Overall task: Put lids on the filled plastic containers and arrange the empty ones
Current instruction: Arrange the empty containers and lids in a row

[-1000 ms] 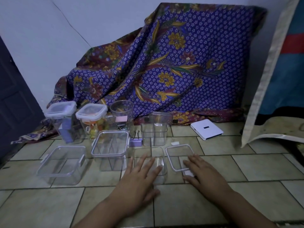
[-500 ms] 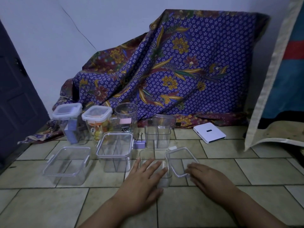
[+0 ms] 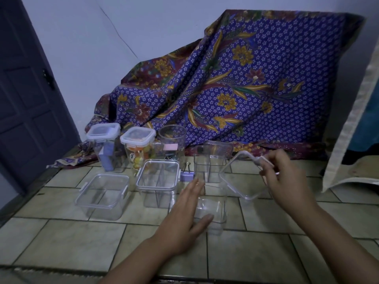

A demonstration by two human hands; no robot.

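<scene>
— Hands first: what are they doing?

— Right hand (image 3: 287, 181) is lifted off the tiled floor (image 3: 61, 232), its fingers pinched on the far edge of a clear square plastic lid with a pale rim (image 3: 240, 181); the lid hangs tilted, its near corner low. Left hand (image 3: 184, 218) lies flat and spread, fingers against the side of a clear open plastic container (image 3: 211, 210) standing just in front of it.

— And the other containers?

— At the back left, two tall clear containers already carry white clip lids: one with purple blocks (image 3: 105, 146), one with orange and yellow pieces (image 3: 138, 148). Beside them stands a round clear cup with a pink label (image 3: 172, 144). Nearer, a low clear box (image 3: 102, 195) and a divided clear box (image 3: 158, 181) sit open. Another clear tall container (image 3: 213, 160) stands behind the lid, a purple binder clip (image 3: 186, 176) just left of it.

— Backdrop?

— Purple flowered cloth (image 3: 235, 83) draped against the wall.
</scene>
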